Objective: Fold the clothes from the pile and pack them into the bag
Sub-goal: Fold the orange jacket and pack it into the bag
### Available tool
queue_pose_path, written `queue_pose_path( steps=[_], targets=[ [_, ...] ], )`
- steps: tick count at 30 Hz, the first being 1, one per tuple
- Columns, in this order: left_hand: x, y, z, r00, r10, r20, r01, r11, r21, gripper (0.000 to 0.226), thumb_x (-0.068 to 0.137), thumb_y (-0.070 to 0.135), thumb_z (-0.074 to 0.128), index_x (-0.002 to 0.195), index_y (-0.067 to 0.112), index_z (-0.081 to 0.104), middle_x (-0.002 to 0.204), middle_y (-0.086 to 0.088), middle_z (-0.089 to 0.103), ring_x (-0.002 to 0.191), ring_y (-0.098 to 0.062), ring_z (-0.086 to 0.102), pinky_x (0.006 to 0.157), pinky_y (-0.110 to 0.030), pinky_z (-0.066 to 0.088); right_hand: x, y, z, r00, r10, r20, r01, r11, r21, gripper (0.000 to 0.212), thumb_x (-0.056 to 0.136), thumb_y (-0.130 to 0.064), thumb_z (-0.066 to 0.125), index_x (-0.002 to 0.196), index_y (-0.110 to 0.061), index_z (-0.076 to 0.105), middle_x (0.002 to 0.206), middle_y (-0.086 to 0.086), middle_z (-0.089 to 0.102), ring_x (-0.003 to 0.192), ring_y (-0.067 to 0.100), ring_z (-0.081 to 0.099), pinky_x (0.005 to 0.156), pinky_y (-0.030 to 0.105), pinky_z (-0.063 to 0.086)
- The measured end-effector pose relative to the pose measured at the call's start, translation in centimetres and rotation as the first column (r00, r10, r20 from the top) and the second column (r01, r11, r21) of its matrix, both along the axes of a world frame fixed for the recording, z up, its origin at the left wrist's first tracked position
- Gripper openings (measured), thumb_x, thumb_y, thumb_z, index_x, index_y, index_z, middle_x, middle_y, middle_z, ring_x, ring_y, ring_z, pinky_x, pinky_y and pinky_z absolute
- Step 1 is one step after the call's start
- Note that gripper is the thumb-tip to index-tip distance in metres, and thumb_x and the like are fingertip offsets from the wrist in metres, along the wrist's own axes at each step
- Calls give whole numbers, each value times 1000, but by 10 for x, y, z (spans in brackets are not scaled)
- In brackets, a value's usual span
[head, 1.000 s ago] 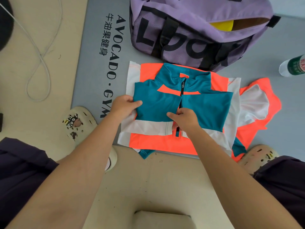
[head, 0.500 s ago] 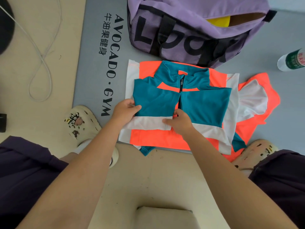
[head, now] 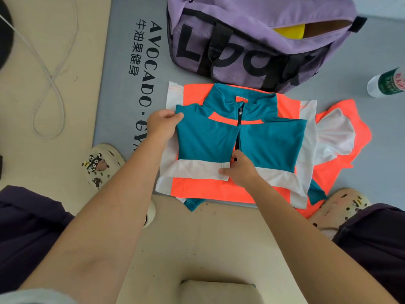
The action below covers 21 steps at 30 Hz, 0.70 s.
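Left hand grip: thumb and fingers pinching left edge of folded teal jersey on grey mat. Right hand grip: curled, pinching white hem at zipper; fingertips hidden. Orange garment partly covered beneath. Purple bag open behind; yellow item inside, mostly hidden.

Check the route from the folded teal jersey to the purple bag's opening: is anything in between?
Nothing visible blocks it. The teal jersey lies directly below the purple bag, both hands already on it. The bag's opening gapes, with a yellow item showing inside.
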<state>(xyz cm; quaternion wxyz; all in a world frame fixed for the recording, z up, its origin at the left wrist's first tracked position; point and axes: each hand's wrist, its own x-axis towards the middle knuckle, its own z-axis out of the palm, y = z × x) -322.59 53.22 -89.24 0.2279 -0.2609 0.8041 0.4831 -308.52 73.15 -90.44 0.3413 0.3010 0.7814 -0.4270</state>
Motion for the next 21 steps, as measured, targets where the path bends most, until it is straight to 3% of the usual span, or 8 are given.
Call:
queue_pose_path(
  steps=[4,8,11,14,18,21],
  targets=[
    [0,-1,-3,1000,23,-12,-23,1000,3,13,89,25,67,97,14,66,102,-5,70,97,-26,67,90,-43,56,1,0,-1,999,-28,-16,28,1000,14,42,73,-15,80,77,-26,39,68,-5,50,58,13,45,51,25,35],
    [6,-3,-6,991,-107,84,106,994,14,14,87,29,68,89,16,66,97,-6,71,94,-25,69,82,-40,59,4,-2,0,998,-55,-24,55,998,-12,42,71,-17,80,78,-25,39,72,-2,55,62,17,50,54,25,38],
    [8,-6,-8,981,-193,-2,192,974,-120,20,90,27,63,97,8,65,96,-7,69,95,-28,65,81,-40,55,7,-4,3,999,-21,-41,21,1000,-7,40,71,-15,79,89,-18,43,74,0,57,67,21,52,59,29,43],
    [13,-2,-6,965,-232,-120,193,943,-272,25,90,29,64,105,11,60,94,0,63,95,-25,62,74,-29,43,8,-3,13,997,-18,-77,20,999,25,42,73,-20,80,98,-17,47,78,6,64,71,23,59,64,32,49],
    [41,22,3,858,-447,-254,206,751,-627,40,83,34,66,117,14,56,118,-11,55,112,-31,50,89,-42,40,4,26,31,948,-158,-277,200,971,128,33,77,-30,78,92,-22,50,61,-7,55,55,3,52,51,10,38],
    [79,63,12,694,-668,-268,349,638,-686,34,84,32,63,113,16,60,120,-9,55,112,-31,50,88,-44,36,13,70,42,877,-260,-404,379,892,247,28,80,-32,74,89,-21,49,63,-7,52,57,2,49,54,7,36]
  ],
)
